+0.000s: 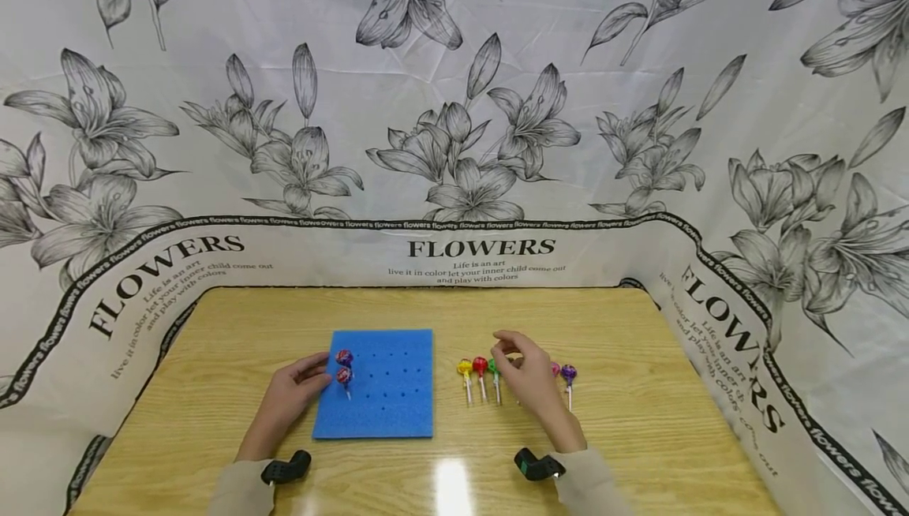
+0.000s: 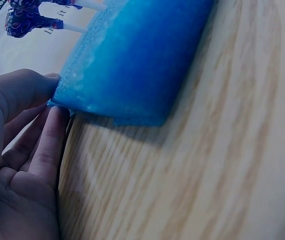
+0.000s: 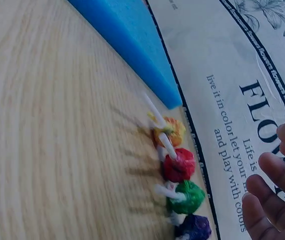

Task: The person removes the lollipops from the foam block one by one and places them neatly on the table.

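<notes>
A blue foam board (image 1: 398,421) with rows of small holes lies left of the middle of the table. My left hand (image 1: 287,398) pinches its left edge; in the left wrist view the thumb (image 2: 30,87) is on the board's edge. Two lollipops in purple-and-red wrappers (image 1: 344,357) stand in the board near that hand. Over a row of loose lollipops hovers my right hand (image 1: 529,378), fingers loosely bent and holding nothing. Yellow (image 1: 465,366), red (image 1: 480,365), green (image 1: 493,368) and purple (image 1: 569,372) ones show; the hand partly hides others.
The wooden table (image 1: 660,437) carries the board and the lollipop row, with a gap of bare wood between them. A white flower-printed cloth (image 1: 483,259) rises along the back and both sides.
</notes>
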Demonstrator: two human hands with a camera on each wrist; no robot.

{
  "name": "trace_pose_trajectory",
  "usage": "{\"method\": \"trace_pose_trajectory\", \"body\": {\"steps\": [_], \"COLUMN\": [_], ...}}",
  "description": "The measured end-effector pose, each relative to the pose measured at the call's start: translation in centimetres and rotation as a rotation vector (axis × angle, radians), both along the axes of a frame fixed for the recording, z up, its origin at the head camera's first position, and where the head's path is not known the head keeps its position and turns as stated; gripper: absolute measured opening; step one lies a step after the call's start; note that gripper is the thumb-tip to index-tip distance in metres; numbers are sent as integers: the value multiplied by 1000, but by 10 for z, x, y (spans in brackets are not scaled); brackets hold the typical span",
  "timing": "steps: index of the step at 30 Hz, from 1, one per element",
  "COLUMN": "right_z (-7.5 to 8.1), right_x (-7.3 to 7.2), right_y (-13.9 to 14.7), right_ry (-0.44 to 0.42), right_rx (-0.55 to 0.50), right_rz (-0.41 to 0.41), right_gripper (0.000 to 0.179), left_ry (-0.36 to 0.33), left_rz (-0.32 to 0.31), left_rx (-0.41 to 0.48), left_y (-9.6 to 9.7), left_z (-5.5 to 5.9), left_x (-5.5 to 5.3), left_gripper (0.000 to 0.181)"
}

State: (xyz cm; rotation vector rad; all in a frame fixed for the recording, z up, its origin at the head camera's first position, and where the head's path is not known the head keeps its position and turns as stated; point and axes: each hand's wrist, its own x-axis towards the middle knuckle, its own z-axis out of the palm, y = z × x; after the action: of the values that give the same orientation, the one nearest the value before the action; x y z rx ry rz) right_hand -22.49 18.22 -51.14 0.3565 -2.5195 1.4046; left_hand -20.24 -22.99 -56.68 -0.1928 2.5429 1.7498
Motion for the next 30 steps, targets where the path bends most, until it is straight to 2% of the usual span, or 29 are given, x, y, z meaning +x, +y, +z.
{"method": "trace_pose_trajectory", "body": {"steps": [6,14,22,30], "right_z": [-3,-10,-18,-21], "right_x": [9,13,16,15], "right_y": [-25,-55,-82,-106], "right_ry": [-30,-2,31,62], "right_rx": [-19,26,5,50], "right_rz": [78,149,254,315], "right_gripper": [27,28,32,35], "left_ry": [1,5,5,0], "left_rz": [3,6,-1,-7], "left_rx": [-5,-12,-7,8], "left_y": [1,0,0,0], "left_z": [0,-2,-1,0], "left_x": [0,-1,0,0], "left_gripper": [50,50,51,50]}}
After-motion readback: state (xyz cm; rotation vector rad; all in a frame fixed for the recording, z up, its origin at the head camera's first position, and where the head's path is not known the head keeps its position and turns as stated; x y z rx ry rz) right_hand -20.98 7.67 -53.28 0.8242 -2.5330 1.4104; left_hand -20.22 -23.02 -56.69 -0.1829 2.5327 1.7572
